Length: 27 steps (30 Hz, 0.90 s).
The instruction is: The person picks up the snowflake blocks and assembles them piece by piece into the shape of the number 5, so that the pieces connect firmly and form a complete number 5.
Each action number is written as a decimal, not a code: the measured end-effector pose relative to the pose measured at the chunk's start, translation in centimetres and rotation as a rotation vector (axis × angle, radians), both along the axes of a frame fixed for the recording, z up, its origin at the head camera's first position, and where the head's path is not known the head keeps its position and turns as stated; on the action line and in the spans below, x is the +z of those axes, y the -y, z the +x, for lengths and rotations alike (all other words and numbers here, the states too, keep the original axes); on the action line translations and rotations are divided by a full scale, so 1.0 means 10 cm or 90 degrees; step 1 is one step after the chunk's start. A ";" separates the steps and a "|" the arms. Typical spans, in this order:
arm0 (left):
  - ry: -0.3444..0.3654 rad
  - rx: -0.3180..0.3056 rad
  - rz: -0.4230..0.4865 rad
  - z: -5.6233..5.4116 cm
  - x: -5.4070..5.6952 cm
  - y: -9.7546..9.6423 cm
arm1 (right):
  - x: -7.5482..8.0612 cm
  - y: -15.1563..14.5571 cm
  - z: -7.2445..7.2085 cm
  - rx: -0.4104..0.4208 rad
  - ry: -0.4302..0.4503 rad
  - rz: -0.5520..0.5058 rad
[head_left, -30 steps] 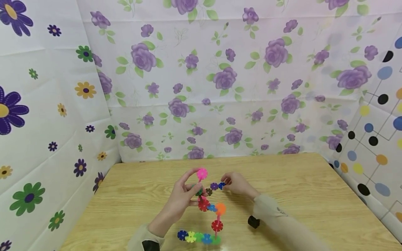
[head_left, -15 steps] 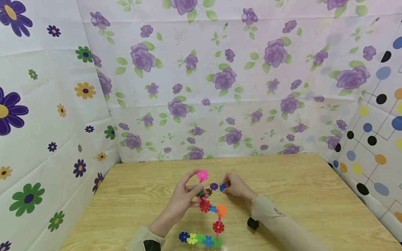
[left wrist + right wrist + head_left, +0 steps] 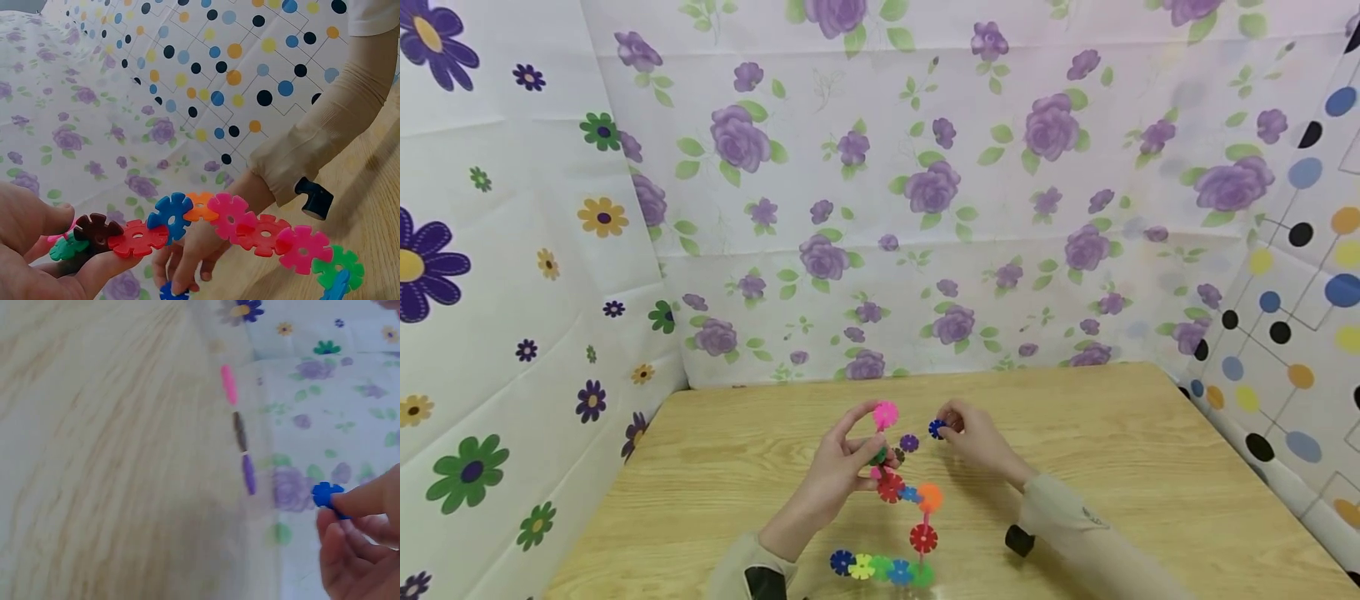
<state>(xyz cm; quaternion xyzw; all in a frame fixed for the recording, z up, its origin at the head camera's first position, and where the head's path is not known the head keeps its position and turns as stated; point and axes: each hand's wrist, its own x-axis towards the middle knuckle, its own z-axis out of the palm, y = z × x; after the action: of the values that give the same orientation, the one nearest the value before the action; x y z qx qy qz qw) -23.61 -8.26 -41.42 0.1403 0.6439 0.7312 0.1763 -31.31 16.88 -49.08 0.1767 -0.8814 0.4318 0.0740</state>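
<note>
Blue disc: lower half of head view, a little right of centre. Pinched between thumb and fingertips of right hand, the gap between them no wider than the disc. Purple disc near it, down and left; clear gap between the two.

Brown disc next to the purple one, partly behind left hand.

Chain of notched discs: lower centre. Left hand grips it near a green disc, thumb across, fingers bent round it. Pink disc stands at the top, by the index fingertip. Below the hand: red disc, then a run right to orange, down through another red, then left along bottom centre to dark blue disc.

Right wrist view: blue disc at right edge of middle; pink, brown and purple pieces edge-on in a line, upper centre, blurred.

Beyond: black piece at right sleeve, lower right. Wood table across the bottom. Rose cloth behind; daisy cloth far left, dotted cloth far right.
</note>
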 end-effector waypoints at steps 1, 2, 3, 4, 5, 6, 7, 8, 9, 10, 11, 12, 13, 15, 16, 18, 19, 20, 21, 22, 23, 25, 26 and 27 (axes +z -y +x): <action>-0.003 0.000 -0.001 0.00 0.00 -0.01 | 0.04 0.00 0.03 0.000 -0.021 -0.013; -0.004 -0.001 -0.002 -0.01 -0.01 -0.01 | 0.08 -0.01 0.05 0.001 -0.043 -0.026; -0.007 -0.001 -0.003 -0.01 -0.01 -0.02 | 0.11 -0.01 0.08 -0.001 -0.065 -0.037; -0.009 -0.002 -0.004 -0.02 -0.01 -0.02 | 0.15 -0.01 0.10 -0.001 -0.085 -0.049; -0.011 -0.003 -0.007 -0.02 -0.01 -0.03 | 0.19 -0.01 0.13 -0.002 -0.105 -0.059; -0.013 -0.005 -0.009 -0.02 0.00 -0.03 | 0.23 -0.01 0.16 -0.002 -0.122 -0.067; -0.016 -0.007 -0.012 -0.03 0.00 -0.04 | 0.26 0.00 0.18 -0.002 -0.139 -0.073; -0.019 -0.010 -0.015 -0.03 0.00 -0.05 | 0.31 0.00 0.21 -0.002 -0.152 -0.080; -0.024 -0.012 -0.018 -0.04 0.00 -0.05 | 0.34 0.01 0.23 0.000 -0.165 -0.084; -0.032 -0.014 -0.024 -0.04 0.01 -0.06 | 0.38 0.01 0.25 0.004 -0.178 -0.088; -0.040 -0.016 -0.029 -0.04 0.01 -0.07 | 0.42 0.02 0.28 0.009 -0.189 -0.091; -0.048 -0.019 -0.032 -0.05 0.02 -0.07 | 0.46 0.03 0.31 0.018 -0.202 -0.097; -0.056 -0.020 -0.035 -0.05 0.02 -0.08 | 0.50 0.04 0.33 0.029 -0.213 -0.100; -0.072 -0.024 -0.041 -0.05 0.03 -0.09 | 0.58 0.06 0.38 0.051 -0.239 -0.108; -0.080 -0.026 -0.044 -0.05 0.03 -0.09 | 0.61 0.06 0.41 0.059 -0.252 -0.110; -0.091 -0.030 -0.047 -0.05 0.03 -0.10 | 0.67 0.08 0.45 0.077 -0.281 -0.112; -0.097 -0.031 -0.052 -0.05 0.03 -0.10 | 0.69 0.09 0.46 0.085 -0.297 -0.109; -0.102 -0.032 -0.057 -0.04 0.03 -0.11 | 0.70 0.09 0.47 0.093 -0.311 -0.105; -0.106 -0.034 -0.062 -0.04 0.02 -0.11 | 0.72 0.10 0.48 0.101 -0.322 -0.102; -0.110 -0.035 -0.067 -0.04 0.02 -0.11 | 0.72 0.10 0.49 0.108 -0.332 -0.099; -0.114 -0.036 -0.074 -0.04 0.01 -0.11 | 0.73 0.11 0.50 0.117 -0.341 -0.097; -0.122 -0.038 -0.085 -0.04 0.00 -0.11 | 0.73 0.11 0.51 0.127 -0.356 -0.090; -0.125 -0.039 -0.088 -0.04 -0.01 -0.11 | 0.73 0.11 0.52 0.131 -0.361 -0.089; -0.128 -0.039 -0.091 -0.04 -0.01 -0.10 | 0.73 0.11 0.52 0.133 -0.366 -0.089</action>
<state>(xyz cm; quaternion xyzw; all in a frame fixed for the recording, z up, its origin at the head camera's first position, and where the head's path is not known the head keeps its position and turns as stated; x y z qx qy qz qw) -24.03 -7.22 -41.52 0.2199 0.7041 0.6599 0.1427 -26.10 15.77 -41.80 0.3757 -0.7696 0.4291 0.2872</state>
